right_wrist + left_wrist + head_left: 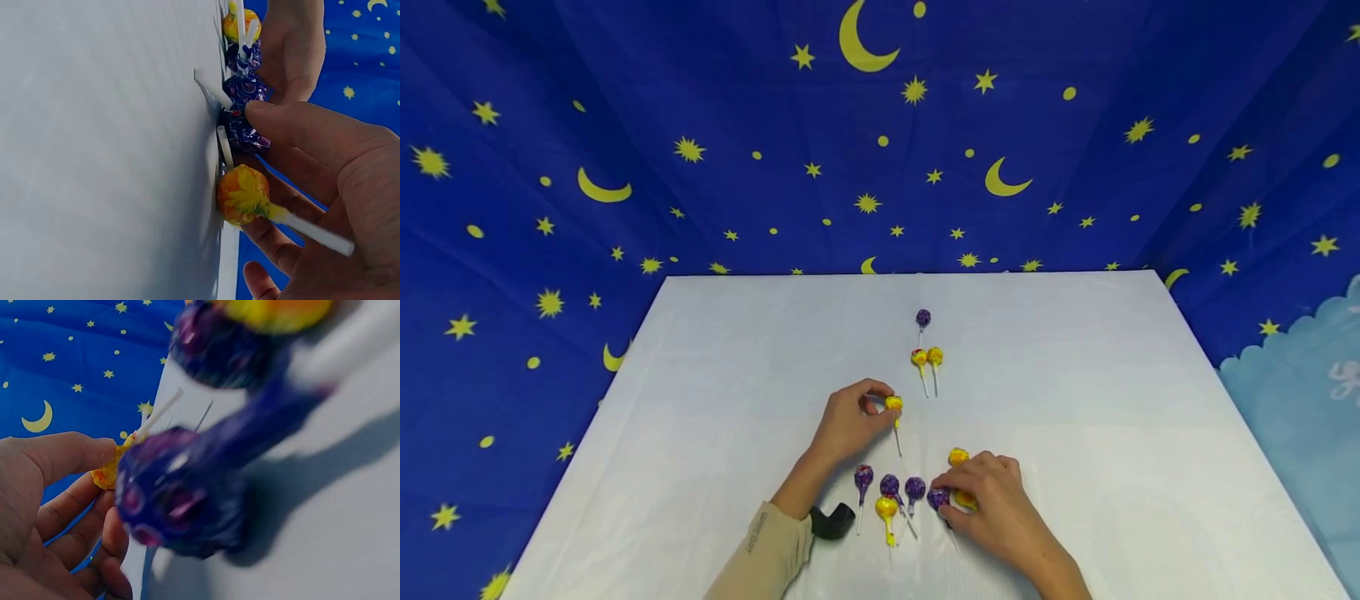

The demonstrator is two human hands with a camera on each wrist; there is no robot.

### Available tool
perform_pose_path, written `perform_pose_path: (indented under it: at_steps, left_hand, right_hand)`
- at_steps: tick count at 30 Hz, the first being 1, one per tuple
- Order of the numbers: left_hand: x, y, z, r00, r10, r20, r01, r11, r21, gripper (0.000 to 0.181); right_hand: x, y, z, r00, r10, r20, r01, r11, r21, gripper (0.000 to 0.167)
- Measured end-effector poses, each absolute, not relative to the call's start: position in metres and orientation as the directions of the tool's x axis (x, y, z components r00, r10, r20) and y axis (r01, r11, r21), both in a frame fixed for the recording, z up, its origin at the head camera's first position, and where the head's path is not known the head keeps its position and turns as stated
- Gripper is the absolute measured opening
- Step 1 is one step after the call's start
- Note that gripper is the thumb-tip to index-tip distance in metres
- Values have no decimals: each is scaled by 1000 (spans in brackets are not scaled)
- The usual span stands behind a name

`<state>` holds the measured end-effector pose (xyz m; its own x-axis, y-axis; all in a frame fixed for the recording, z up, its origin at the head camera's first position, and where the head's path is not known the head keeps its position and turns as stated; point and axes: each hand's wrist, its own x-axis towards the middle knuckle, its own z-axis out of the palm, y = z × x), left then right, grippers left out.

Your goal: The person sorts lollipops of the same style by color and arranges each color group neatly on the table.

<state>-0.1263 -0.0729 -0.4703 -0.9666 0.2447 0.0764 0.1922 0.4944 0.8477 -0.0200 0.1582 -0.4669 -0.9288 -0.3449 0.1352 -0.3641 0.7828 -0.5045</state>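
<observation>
Where tabletop (1075, 358) ends, starry cloth (820, 108) seemingly hangs.

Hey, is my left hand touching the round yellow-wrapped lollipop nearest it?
Touching: the left wrist view shows your left hand pinching the round yellow-wrapped lollipop, fingers directly against it.

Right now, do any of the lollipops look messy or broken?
Nothing looks broken. In the near group, one purple lollipop and its purple neighbor look messy: their sticks cross, while the leftmost purple lollipop lies apart.
</observation>
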Motion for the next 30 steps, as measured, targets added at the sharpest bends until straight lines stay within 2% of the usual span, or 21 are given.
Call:
perform_pose_path:
  at_steps: [20, 30]
  left_hand:
    - [-173, -66, -469, -971, 223, 80, 191, 535, 823, 22]
    - [-187, -57, -464, -983, 170, 64, 154, 595, 788, 20]
  right_hand:
    - [-19, 159, -471, -916, -344, 204, -398, 731, -555, 26]
    - [-19, 159, -470, -928, -339, 154, -365, 745, -558, 25]
